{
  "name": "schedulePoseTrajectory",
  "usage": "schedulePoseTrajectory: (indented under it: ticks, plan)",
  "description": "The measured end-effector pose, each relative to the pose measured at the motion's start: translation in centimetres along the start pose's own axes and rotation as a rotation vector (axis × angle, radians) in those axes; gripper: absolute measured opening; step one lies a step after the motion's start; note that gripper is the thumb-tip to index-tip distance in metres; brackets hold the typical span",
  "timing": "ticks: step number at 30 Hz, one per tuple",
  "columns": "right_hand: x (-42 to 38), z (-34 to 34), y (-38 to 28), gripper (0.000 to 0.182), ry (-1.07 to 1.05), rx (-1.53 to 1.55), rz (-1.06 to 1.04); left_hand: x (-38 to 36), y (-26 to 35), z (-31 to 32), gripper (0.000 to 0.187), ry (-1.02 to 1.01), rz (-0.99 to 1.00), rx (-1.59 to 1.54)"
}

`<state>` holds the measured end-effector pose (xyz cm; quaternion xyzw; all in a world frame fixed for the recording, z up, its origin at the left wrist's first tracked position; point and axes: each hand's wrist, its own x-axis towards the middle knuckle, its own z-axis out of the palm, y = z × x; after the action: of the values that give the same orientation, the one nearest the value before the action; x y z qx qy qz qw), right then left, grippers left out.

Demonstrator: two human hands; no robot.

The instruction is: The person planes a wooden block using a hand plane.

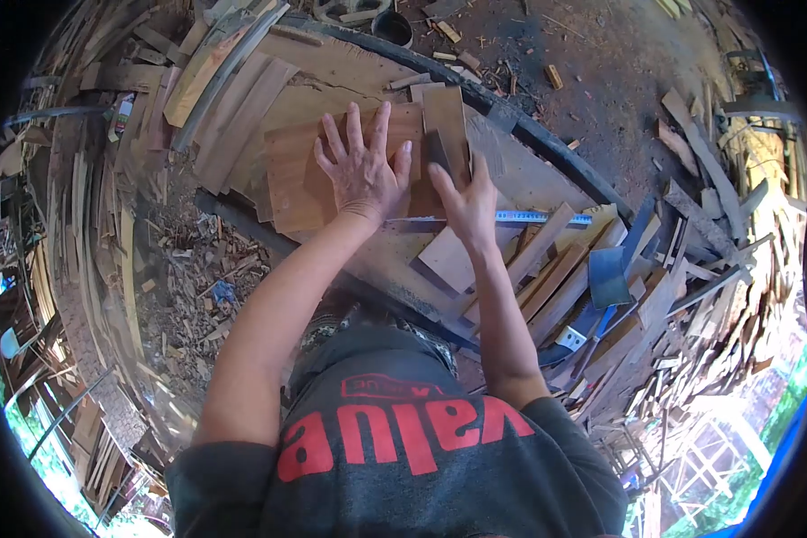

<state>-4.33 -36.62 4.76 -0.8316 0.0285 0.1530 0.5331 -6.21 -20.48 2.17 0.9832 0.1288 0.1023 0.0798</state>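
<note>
My left hand point(365, 175) lies flat with fingers spread on a wide reddish-brown wooden board point(296, 170). The board rests on a low, worn work surface point(332, 67). Right beside the board's right edge, a shorter wooden block point(448, 121) stands out by its pale top and dark side. Its near end is between the thumb and fingers of my right hand point(468, 204). A measuring tape point(547, 217) stretches rightward from under my right wrist, its markings facing up. A pale board piece point(448, 258) lies just nearer to me.
Wood strips point(547, 269) lean at the right, near a hand saw point(572, 337) and a curved blue-grey piece point(608, 276). Stacked planks point(242, 117) fill the left. A dark beam point(565, 161) edges the far side. A black pot point(392, 29) stands beyond; scraps point(215, 287) litter the ground.
</note>
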Motion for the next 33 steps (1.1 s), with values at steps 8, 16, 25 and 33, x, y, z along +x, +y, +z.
schedulePoseTrajectory:
  ticks: [8, 16, 25, 33]
  plan:
    - [-4.4, -0.5, 0.9, 0.057, 0.012, 0.091, 0.018, -0.2, -0.1, 0.0, 0.064, -0.002, 0.006, 0.015]
    - [-6.1, -1.4, 3.3, 0.056, -0.018, 0.057, -0.11, 0.1, 0.0, 0.1, 0.064, 0.02, -0.001, 0.043]
    - [-0.2, -0.2, 1.8, 0.056, -0.021, 0.107, -0.024, -0.1, 0.1, 0.2, 0.065, 0.02, 0.017, 0.027]
    - [-0.5, 0.1, 2.2, 0.054, 0.006, 0.066, -0.051, 0.0, 0.1, 0.1, 0.065, -0.015, -0.001, 0.046]
